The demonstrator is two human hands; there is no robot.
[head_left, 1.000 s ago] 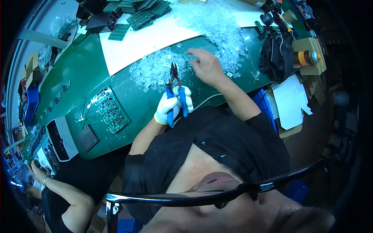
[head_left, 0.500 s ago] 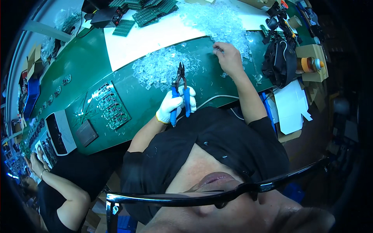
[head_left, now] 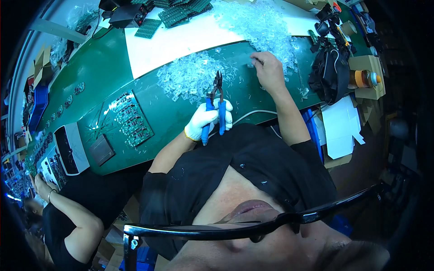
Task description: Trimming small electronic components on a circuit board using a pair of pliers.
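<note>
My left hand (head_left: 202, 121), in a white glove, is wrapped round blue-handled cutting pliers (head_left: 209, 111). The dark jaws point away from me over the near edge of a pile of small clear plastic pieces (head_left: 187, 74). My right hand (head_left: 270, 72) is bare and hovers to the right, beside a larger heap of similar clear pieces (head_left: 266, 27). Its thumb and fingertips are drawn together; whether a small piece sits between them cannot be made out. Thin clear slivers lie scattered on the green tabletop between the two hands.
Populated circuit boards (head_left: 132, 119) and a dark flat box (head_left: 102, 149) lie left on the green table (head_left: 169, 115). Green boards (head_left: 181, 14) are stacked at the back on a white sheet (head_left: 153, 52). A black bag (head_left: 327, 74) and bottle (head_left: 364, 78) stand right. A co-worker's arm (head_left: 77, 210) works at lower left.
The view has shifted slightly, moving the scene a little to the right. The pliers' jaws have swung slightly right. My right hand keeps much the same pose beside the heap.
</note>
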